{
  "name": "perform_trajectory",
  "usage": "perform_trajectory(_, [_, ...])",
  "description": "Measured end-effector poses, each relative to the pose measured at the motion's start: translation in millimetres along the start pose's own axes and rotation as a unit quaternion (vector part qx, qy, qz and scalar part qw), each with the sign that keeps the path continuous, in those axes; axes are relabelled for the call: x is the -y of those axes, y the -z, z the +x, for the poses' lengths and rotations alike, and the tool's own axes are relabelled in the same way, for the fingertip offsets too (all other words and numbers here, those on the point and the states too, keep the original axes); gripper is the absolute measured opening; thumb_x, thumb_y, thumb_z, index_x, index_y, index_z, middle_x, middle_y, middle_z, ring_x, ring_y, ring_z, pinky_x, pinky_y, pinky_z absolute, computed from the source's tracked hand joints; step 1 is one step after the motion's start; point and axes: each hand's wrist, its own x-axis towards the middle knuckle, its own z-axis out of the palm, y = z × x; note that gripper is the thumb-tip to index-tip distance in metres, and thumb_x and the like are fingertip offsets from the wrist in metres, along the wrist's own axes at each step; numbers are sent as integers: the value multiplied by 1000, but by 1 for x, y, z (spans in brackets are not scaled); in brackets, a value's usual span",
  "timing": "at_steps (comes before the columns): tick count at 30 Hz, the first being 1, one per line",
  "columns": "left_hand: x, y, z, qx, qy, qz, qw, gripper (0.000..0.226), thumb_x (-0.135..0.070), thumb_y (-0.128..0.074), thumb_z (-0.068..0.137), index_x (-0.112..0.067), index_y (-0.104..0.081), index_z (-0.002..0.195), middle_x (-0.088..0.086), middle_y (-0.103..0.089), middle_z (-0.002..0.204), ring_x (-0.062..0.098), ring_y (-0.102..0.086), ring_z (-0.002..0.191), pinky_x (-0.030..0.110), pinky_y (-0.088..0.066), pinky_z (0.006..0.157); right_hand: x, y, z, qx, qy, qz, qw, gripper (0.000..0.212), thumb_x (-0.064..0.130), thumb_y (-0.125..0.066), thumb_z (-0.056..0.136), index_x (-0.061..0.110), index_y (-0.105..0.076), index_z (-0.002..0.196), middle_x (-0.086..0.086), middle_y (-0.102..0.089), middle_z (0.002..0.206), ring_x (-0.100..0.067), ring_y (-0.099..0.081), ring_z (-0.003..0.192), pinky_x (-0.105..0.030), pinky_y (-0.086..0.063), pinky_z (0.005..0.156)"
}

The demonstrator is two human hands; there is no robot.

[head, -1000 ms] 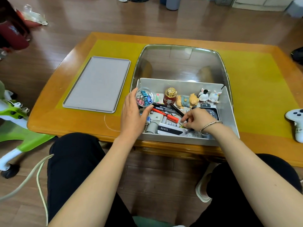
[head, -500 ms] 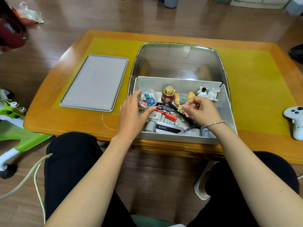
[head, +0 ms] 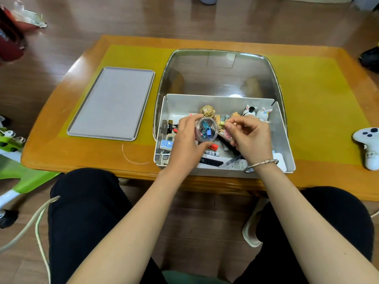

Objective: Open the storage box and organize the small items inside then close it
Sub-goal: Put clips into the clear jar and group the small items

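Storage box (head: 282,128), open, was set at table centre, lid (head: 111,103) laid at nine o'clock. Clip jar (head: 206,129) was gripped above the clutter by left hand (head: 187,140), presumably for sorting; right hand (head: 249,136) at three o'clock, fingertips pinched, contents undetermined.

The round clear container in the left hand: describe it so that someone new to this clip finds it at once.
Start at the open grey storage box on the wooden table. Above its middle, the left hand grips a small round clear container, with the right hand beside it. It alone is see-through, with blue binder clips inside; the gold-topped bottle behind it is opaque.
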Motion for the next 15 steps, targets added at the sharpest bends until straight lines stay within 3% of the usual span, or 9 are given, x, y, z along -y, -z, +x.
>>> perform_trajectory(3, [1, -3, -1, -9, -30, 5, 999, 67, -9, -84, 68, -18, -51, 125, -2, -46, 123, 8, -47, 112, 21, -47, 96, 0, 1, -4, -18, -2, 2, 1000, 13, 13, -69, 84, 25, -68, 79, -3, -55, 63, -16, -55, 44, -26, -47, 45])
perform_trajectory(6, [2, 3, 4, 17, 52, -37, 998, 64, -29, -87, 65, -27, -51, 118, -5, -54, 117, 8, -53, 105, 20, -48, 88, 2, -1, -6, -30, -43, 41, 998, 20, 10, -69, 84, 28, -64, 76, 1, -62, 57, -13, -59, 46, -28, -52, 45])
perform_trajectory(8, [4, 4, 5, 12, 53, -49, 997, 63, -27, -87, 65, -32, -51, 116, -6, -54, 116, 7, -53, 103, 17, -47, 88, 3, -2, -6, -25, -45, 45, 998, 20, 9, -68, 84, 27, -63, 76, 0, -63, 59, -13, -59, 48, -28, -53, 47])
perform_trajectory(11, [4, 3, 2, 25, 16, -24, 999, 70, -20, -87, 66, -25, -53, 127, -8, -47, 117, -7, -46, 97, 0, -38, 82, 9, -2, -5, -17, 14, 6, 1000, 16, 9, -70, 83, 25, -65, 80, -4, -63, 71, -19, -58, 60, -31, -51, 58])
perform_trajectory(15, [4, 2, 1, 52, 4, -22, 998, 74, -19, -87, 67, -23, -52, 132, -10, -47, 115, -16, -49, 82, -1, -38, 73, 13, -1, -5, 6, 69, -68, 995, 10, 10, -72, 80, 18, -71, 85, -7, -63, 76, -18, -56, 69, -24, -47, 65])
